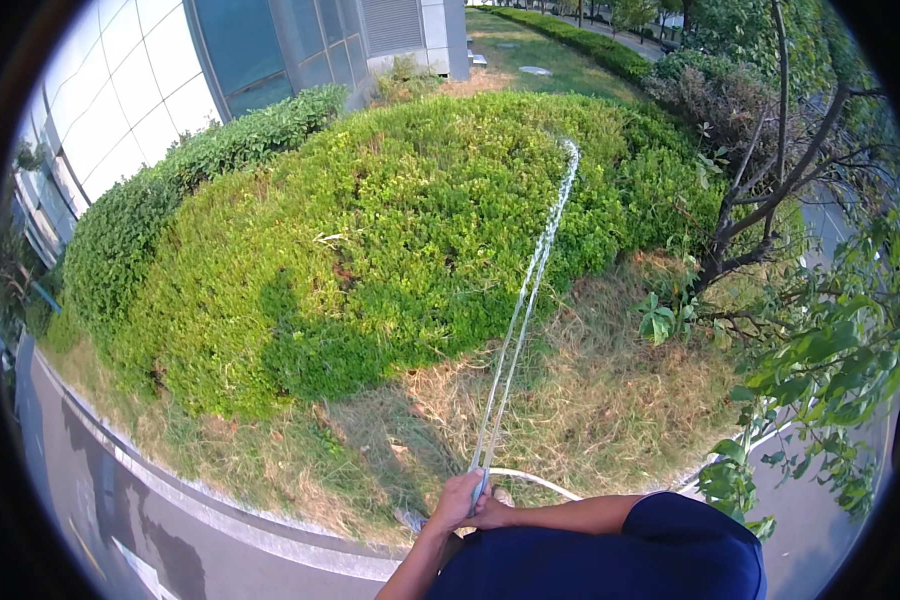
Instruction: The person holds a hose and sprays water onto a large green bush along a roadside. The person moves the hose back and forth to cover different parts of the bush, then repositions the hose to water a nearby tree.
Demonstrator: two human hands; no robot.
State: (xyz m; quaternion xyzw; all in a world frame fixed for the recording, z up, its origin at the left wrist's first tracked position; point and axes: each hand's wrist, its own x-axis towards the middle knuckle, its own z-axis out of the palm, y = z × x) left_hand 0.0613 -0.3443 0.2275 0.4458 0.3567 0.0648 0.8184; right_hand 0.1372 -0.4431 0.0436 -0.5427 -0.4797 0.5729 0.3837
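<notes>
Close in front of my body, my left hand is closed around the end of a pale hose. Just beside it, my right hand is at the same hose end, its fingers partly hidden. From the hose end a water jet shoots forward in two thin streams. The jet arcs over dry grass and comes down on the far right part of a wide, trimmed green shrub bed. Behind my hands the hose bends off to the right and goes out of sight behind my right arm.
A small tree with bare dark branches and leafy twigs stands on the right. Patchy dry grass borders the shrubs. A curb and wet-stained pavement curve along the left. A white-panelled building rises behind.
</notes>
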